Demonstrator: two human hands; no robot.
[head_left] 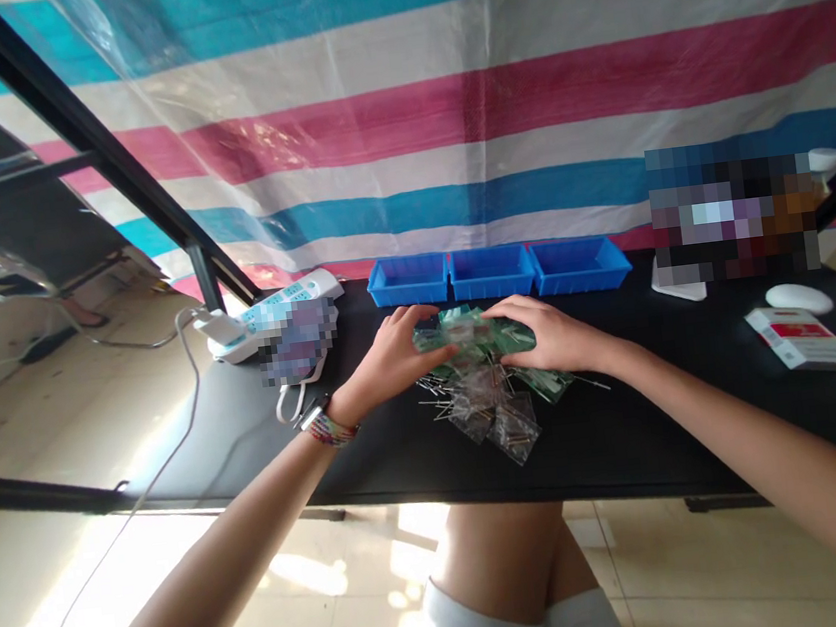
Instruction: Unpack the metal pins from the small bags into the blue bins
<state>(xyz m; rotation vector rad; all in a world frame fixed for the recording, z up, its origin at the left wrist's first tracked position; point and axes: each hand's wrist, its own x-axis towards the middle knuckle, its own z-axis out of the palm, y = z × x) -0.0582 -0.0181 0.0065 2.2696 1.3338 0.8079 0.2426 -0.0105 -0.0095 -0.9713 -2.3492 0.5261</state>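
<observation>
A heap of small bags lies on the black table in front of me, with green bags (465,326) at the back and clear plastic bags (516,429) at the front. Thin metal pins or screws (438,407) stick out at the sides; their exact kind is too small to tell. My left hand (397,354) cups the heap's left side, thumb and fingers apart and touching the green bags. On the opposite side my right hand (550,335) curves around more green bags, its thumb and fingers also spread. Parts of the bags are hidden by both hands.
Three blue bins (493,273) stand in a row behind the heap. At the left lies a white power strip (288,306) with a cable (193,420). A white and red box (802,338) and a white mouse (799,298) sit at the right. A striped sheet (402,114) hangs behind.
</observation>
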